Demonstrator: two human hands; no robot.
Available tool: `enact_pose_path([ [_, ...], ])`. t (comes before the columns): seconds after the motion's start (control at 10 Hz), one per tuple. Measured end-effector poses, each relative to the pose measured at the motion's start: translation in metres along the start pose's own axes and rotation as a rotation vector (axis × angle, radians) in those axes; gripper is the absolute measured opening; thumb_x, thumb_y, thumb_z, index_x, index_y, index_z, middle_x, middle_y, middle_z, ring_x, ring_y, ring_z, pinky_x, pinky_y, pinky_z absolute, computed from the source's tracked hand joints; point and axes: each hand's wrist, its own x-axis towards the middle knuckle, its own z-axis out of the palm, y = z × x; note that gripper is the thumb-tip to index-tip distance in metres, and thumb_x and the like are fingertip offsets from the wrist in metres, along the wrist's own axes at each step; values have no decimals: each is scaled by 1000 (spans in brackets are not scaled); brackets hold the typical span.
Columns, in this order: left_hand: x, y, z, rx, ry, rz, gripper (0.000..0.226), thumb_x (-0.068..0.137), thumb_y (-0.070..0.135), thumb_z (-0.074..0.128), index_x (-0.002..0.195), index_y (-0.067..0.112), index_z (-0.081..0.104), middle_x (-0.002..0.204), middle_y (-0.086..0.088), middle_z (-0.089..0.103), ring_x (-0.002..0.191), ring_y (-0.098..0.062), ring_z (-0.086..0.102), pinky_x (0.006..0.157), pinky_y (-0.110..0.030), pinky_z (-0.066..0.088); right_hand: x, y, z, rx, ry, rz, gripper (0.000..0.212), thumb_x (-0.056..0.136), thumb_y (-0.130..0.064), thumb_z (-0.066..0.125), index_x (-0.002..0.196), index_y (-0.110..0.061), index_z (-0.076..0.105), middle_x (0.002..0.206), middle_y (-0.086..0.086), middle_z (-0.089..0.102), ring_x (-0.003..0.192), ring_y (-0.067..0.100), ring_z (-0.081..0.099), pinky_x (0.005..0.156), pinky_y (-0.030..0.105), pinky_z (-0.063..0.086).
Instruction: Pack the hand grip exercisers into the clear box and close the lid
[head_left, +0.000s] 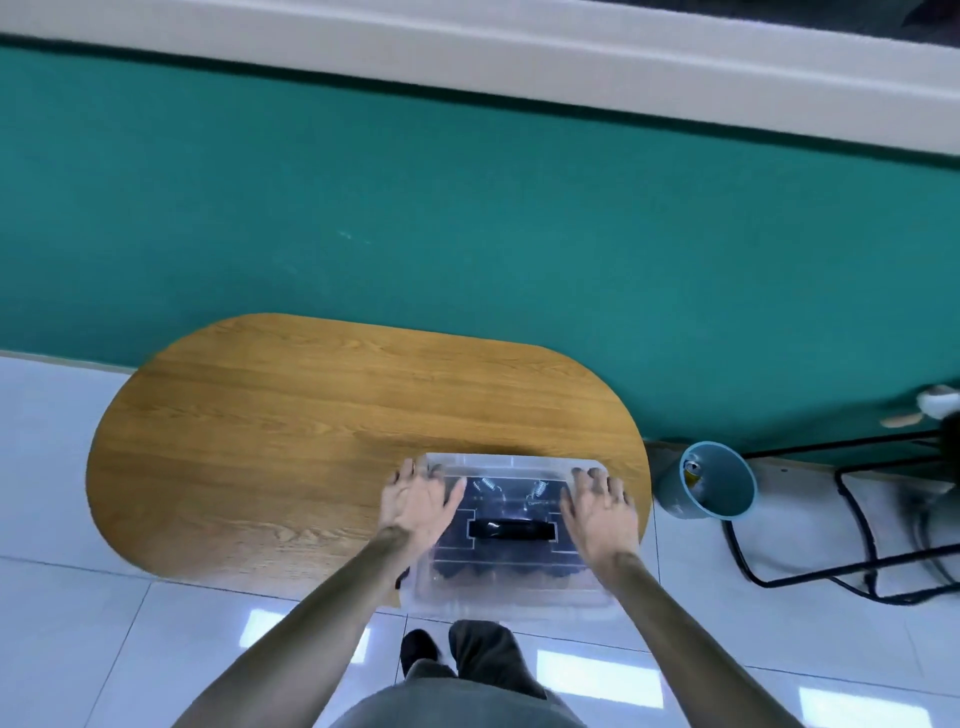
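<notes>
- the left hand (418, 501) lies flat on the left side of the lid (511, 540) in the lower centre of the frame, fingers spread and straight, gripping nothing.
- the right hand (597, 512) lies the same way on the right side of the lid, fingers straight and fanned toward the far edge.
- the clear box (509, 597) sits under both palms with the lid on it; a black handle (511, 530) lies across the lid's middle, between the hands.
- the hand grip exercisers (511, 491) are inside the box, seen through the plastic as dark shapes with two metal coil springs near the far end.
- the box rests at the near right edge of an oval wooden table (291, 431), its near end jutting past the edge.
- the table stands on pale glossy floor tiles (67, 597) against a teal wall (467, 218), with a cream band (467, 57) across the top of the frame.
- at the right a blue bin (719, 491) stands on the floor with a can in it, beside a black metal frame (857, 535).
- how many exercisers there are cannot be counted, since glare and the hands blur them; whether the lid's latches are fastened cannot be told.
- the frame at the right is cut off by the edge, and a blurred white thing above it is unreadable.
</notes>
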Motion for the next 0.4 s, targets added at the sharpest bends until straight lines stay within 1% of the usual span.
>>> enact_pose_path([
  [0.1, 10, 1, -34, 7, 30, 58, 65, 105, 58, 11, 106, 19, 63, 74, 0, 61, 68, -11, 64, 55, -21, 48, 15, -17, -42, -12, -51, -105, 40, 106, -42, 29, 128, -17, 51, 114, 7, 66, 104, 27, 63, 74, 35, 53],
  [0.2, 20, -2, -66, 80, 183, 128, 70, 103, 63, 12, 147, 17, 39, 114, -7, 57, 79, -15, 57, 48, -23, 45, 29, -30, -77, 5, 108, -138, 49, 104, -49, 29, 139, -19, 45, 125, 6, 60, 112, 26, 58, 73, 36, 55],
  [0.3, 36, -3, -110, 160, 295, 167, 74, 102, 66, 12, 159, 20, 19, 139, -10, 39, 102, -25, 57, 59, -30, 55, 45, -41, -121, -23, 280, -169, 59, 104, -52, 29, 154, -21, 29, 145, 10, 46, 124, 29, 49, 87, 40, 53],
  [0.4, 51, -1, -160, 181, 336, 136, 74, 101, 66, 16, 160, 20, 18, 156, -11, 33, 121, -30, 54, 79, -38, 54, 58, -55, -167, -88, 302, -184, 61, 104, -54, 28, 157, -24, 22, 153, 10, 39, 127, 30, 48, 88, 41, 51],
])
